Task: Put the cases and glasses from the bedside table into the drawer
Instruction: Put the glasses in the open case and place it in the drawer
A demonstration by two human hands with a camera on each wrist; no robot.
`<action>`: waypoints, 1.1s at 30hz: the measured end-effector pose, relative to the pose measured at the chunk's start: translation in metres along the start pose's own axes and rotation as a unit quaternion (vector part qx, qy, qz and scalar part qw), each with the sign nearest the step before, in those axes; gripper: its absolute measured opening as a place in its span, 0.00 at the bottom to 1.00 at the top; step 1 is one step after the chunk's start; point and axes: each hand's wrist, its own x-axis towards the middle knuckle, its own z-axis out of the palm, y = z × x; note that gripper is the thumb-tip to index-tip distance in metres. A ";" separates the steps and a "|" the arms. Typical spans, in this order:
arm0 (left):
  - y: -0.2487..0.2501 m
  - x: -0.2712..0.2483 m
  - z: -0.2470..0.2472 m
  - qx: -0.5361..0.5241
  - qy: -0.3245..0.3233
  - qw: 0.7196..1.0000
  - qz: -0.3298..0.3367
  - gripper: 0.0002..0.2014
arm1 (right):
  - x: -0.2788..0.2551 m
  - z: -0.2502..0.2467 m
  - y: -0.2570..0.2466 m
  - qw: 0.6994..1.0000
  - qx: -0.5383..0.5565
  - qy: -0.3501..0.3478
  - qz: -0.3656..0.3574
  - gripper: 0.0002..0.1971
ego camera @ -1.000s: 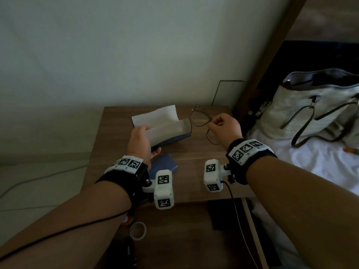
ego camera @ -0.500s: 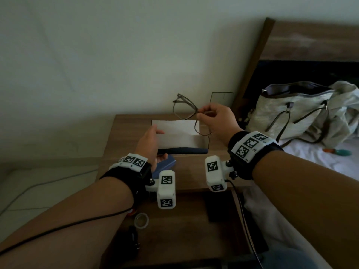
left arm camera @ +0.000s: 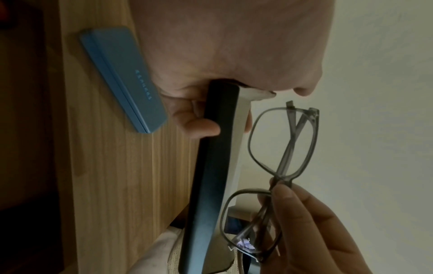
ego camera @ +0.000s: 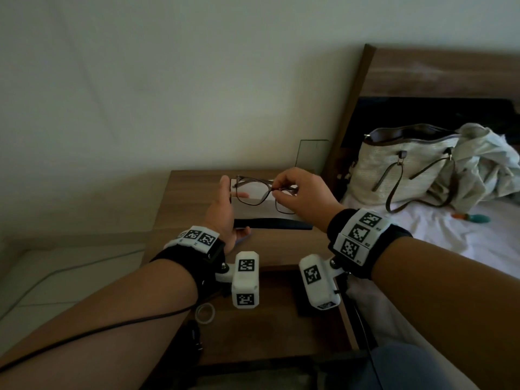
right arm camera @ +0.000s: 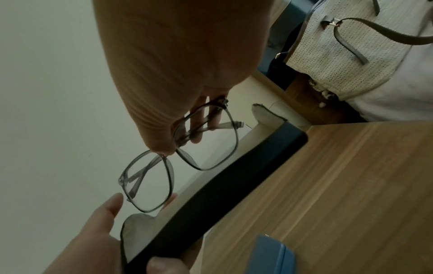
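My right hand pinches a pair of thin dark-framed glasses at the bridge, temples folded. They hang just above the pale lining of an open dark glasses case. My left hand grips that case at its left end, thumb under it, fingers behind the raised lid. In the left wrist view the glasses sit right beside the case, apart from it. A closed blue case lies flat on the wooden bedside table, below my left hand.
The drawer under the tabletop stands open, with a tape roll and dark items inside. A woven handbag sits on the bed to the right. A wall stands behind the table.
My right hand lifted the glasses off the table and brought them left, over the open case, temples now folded. My left hand raised the case and tilted it open side up.
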 end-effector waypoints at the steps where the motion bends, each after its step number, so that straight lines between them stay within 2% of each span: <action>1: -0.001 -0.001 0.000 0.003 0.001 1.000 0.000 0.32 | -0.002 0.000 0.000 1.000 -0.005 -0.001 -0.003 0.03; 8: -0.002 -0.006 -0.005 0.007 -0.002 1.000 -0.002 0.35 | -0.015 0.002 0.001 0.999 -0.039 -0.027 -0.009 0.06; 13: -0.001 -0.012 -0.002 0.002 -0.005 1.000 0.014 0.26 | -0.023 0.006 -0.001 0.997 -0.062 -0.044 -0.030 0.06; 17: -0.004 -0.013 -0.003 0.012 -0.013 0.999 0.028 0.23 | -0.026 0.008 0.000 0.994 -0.096 -0.044 -0.023 0.08; 21: -0.005 -0.016 -0.003 0.023 -0.017 0.999 0.027 0.18 | -0.029 0.010 0.001 0.994 -0.105 -0.029 -0.021 0.11; 25: -0.004 -0.017 -0.003 0.014 -0.006 0.999 0.037 0.11 | -0.032 0.008 0.001 0.987 -0.153 0.027 -0.037 0.21; 27: -0.003 -0.017 -0.004 0.008 0.001 0.999 0.045 0.08 | -0.032 0.006 0.002 0.990 -0.115 0.084 0.013 0.25; 30: -0.003 -0.014 -0.007 0.003 0.019 0.999 0.049 0.10 | -0.029 0.003 0.007 0.975 0.048 0.137 0.165 0.27; 32: -0.003 -0.011 -0.007 0.000 0.025 0.999 0.041 0.17 | -0.028 -0.001 0.009 0.940 0.184 0.107 0.268 0.29; 33: -0.004 -0.009 -0.007 -0.006 0.027 0.999 0.031 0.20 | -0.029 -0.003 0.009 0.932 0.203 0.069 0.293 0.28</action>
